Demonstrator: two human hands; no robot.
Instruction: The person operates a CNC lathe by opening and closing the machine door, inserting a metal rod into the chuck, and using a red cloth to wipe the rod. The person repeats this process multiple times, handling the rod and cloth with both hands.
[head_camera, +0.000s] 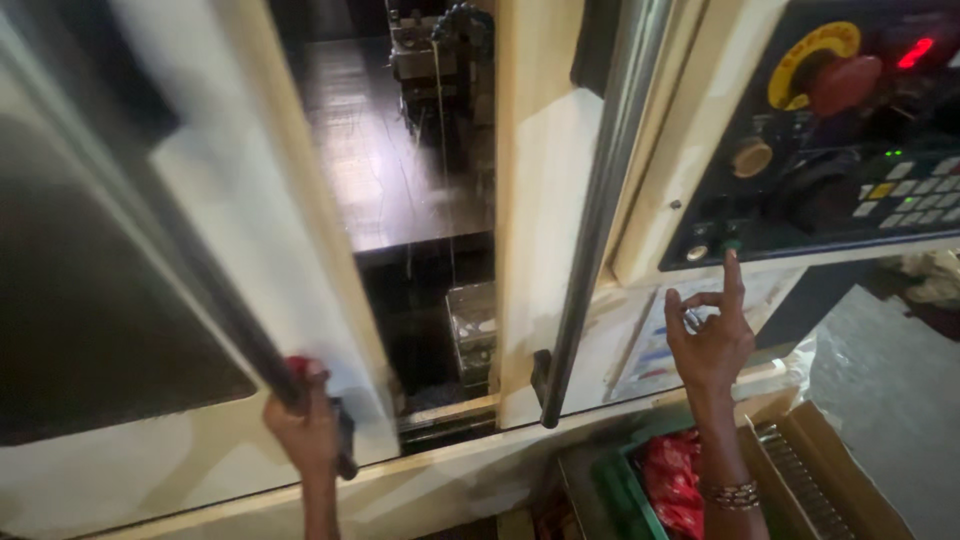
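My left hand (303, 425) grips the lower end of the dark bar handle (215, 290) on the left sliding door (240, 220) of a cream machine enclosure, with a bit of red cloth (297, 365) in the fist. My right hand (712, 335) is raised, its index finger touching a green button (733, 245) at the bottom edge of the black control panel (830, 150). The doors stand partly apart, showing the dark machine interior (400, 150).
The right door (545, 220) has its own long handle (590, 250). The panel carries a red emergency stop knob (842, 82), a dial and a keypad. Below, a green crate (625, 490) holds red cloth (672, 480), beside a cardboard box (820, 475).
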